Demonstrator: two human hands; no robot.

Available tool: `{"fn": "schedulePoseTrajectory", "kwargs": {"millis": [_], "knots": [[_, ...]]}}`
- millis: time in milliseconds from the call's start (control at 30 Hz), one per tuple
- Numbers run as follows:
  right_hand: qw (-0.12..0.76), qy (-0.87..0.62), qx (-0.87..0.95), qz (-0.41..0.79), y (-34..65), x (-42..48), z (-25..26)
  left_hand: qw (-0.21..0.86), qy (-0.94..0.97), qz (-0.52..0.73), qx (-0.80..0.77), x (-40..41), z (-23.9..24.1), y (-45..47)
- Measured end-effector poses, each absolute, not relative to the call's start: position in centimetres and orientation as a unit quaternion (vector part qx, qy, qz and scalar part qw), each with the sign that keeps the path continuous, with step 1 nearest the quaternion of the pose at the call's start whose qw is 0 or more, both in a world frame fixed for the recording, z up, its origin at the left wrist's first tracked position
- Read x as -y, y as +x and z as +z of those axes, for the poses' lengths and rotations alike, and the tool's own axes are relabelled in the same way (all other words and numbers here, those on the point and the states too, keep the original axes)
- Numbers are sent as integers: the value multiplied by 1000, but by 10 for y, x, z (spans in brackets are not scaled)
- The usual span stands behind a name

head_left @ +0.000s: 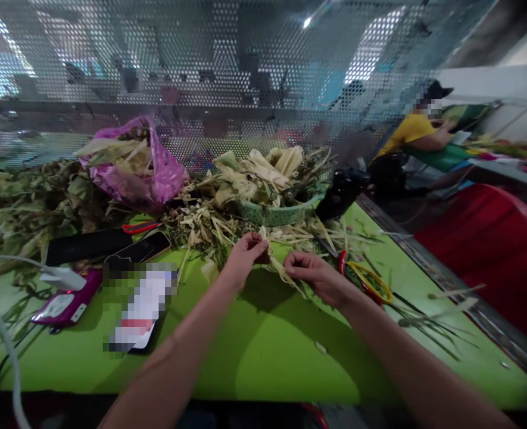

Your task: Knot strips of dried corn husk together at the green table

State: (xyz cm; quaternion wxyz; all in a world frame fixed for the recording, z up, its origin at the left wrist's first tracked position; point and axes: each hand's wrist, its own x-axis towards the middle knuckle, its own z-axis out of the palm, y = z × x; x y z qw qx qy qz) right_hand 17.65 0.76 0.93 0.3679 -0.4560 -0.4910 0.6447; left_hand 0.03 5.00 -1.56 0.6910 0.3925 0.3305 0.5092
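Observation:
Above the green table [227, 357], my left hand [249, 253] is closed in a pinch on a pale dried husk [263, 233], whose tip pokes up past the fingers. A yellowish strip of this husk [283, 274] hangs down to the right. My right hand [310, 271] has thumb and forefinger closed at the side of that strip. Just beyond both hands stands a green plastic basket [274, 215] heaped with dried husks [272, 170]. Scissors with red and yellow handles [374, 283] lie right of my right hand, among thin stalks.
At the left lie a pixelated phone [142, 310], a purple power bank [69, 304] with a cable, and dark cases [89, 244]. A pink bag of husks [142, 173] and a leafy heap [35, 202] lie behind. A black object [341, 193] stands right; beyond sits a person [412, 134].

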Motion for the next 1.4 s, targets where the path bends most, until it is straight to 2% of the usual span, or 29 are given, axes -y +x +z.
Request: {"fn": "schedulePoseTrajectory", "kwargs": {"millis": [300, 600, 733, 1000, 1167, 1400], "knots": [[375, -457, 484, 645, 168, -4, 11, 700, 393, 492, -337, -44, -10, -9], [446, -509, 593, 437, 172, -12, 4, 686, 447, 466, -335, -41, -7, -11], [422, -506, 661, 361, 172, -8, 6, 695, 466, 441, -326, -38, -8, -13], [374, -490, 685, 388, 163, 3, 8, 651, 451, 493, -360, -37, -6, -12], [353, -496, 734, 301, 162, 6, 7, 657, 471, 473, -351, -32, -4, -10], [380, -512, 714, 291, 164, 5, 3, 682, 505, 416, -327, -31, -7, -11]]}}
